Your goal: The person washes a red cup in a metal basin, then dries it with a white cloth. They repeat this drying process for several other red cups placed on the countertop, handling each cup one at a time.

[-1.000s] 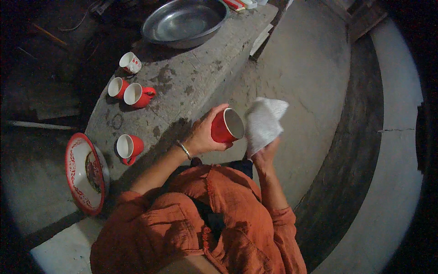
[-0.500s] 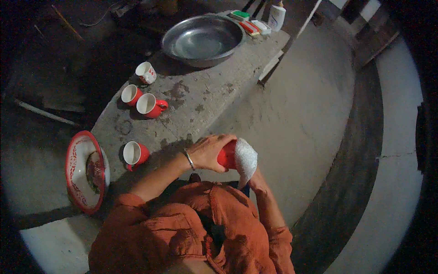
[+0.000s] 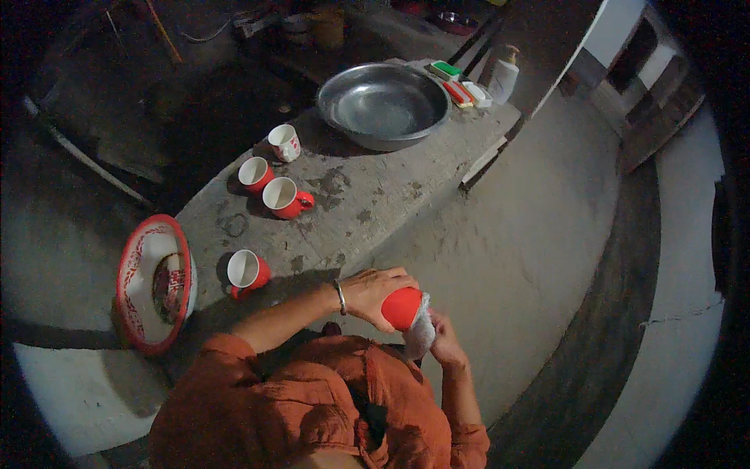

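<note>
My left hand (image 3: 373,288) clamps the red cup (image 3: 401,307); my right hand (image 3: 444,342) now presses the white cloth (image 3: 420,334) into its mouth, previously held apart: wiping engaged, beside the concrete slab (image 3: 375,195)

the cup (image 3: 401,306) in hand looks glossy red, like glazed ceramic or enamel, and the white cloth (image 3: 420,332) against it is soft and matt. the basin (image 3: 384,104) is dull, smooth metal. the ledge (image 3: 367,199) is rough, stained concrete. the red-rimmed bowl (image 3: 153,281) has a shiny enamel look. the orange shirt (image 3: 312,410) is creased woven cloth.
</note>
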Tool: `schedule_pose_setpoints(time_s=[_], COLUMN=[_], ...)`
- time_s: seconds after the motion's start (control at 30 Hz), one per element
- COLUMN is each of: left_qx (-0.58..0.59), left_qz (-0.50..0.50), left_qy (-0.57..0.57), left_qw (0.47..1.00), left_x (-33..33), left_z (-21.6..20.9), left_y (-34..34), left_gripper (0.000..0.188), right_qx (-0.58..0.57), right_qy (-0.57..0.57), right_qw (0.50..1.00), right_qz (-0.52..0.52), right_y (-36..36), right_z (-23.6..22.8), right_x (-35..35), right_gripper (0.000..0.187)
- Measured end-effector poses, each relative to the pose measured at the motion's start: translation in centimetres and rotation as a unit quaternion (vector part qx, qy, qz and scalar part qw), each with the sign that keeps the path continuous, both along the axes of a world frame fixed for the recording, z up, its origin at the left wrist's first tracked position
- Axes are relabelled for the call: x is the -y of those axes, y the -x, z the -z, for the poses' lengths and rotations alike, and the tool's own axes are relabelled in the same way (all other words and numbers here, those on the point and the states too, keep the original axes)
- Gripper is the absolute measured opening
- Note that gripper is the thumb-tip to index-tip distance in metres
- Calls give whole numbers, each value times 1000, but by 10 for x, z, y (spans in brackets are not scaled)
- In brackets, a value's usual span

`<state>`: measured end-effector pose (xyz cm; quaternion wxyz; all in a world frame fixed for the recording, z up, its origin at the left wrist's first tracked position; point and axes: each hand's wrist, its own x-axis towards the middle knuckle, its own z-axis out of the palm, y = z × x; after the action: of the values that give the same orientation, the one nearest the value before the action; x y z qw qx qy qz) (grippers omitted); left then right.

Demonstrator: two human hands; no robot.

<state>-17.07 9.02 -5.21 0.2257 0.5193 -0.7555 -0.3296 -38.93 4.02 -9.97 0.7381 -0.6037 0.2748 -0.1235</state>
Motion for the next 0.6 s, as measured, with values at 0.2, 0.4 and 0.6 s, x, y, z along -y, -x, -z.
schedule_pose_setpoints(time_s=[0.2,0.4,0.6], left_qx=[-28,-9,-203], left_qz=[0,26,-4], left_qy=[17,-2,17], left_qw=[999,1000,979], left_x=[3,14,13], left_z=[4,9,5], left_y=[-7,-2,-1], left_gripper=[74,74,76], right_qx=[121,-4,66], right_qy=[-191,-63,-279], right_qw=[974,995,944], right_qz=[22,80,164], right_y=[11,-23,-16], right_z=[5,-1,-14], right_x=[-18,-31,-22], right_gripper=[48,66,72])
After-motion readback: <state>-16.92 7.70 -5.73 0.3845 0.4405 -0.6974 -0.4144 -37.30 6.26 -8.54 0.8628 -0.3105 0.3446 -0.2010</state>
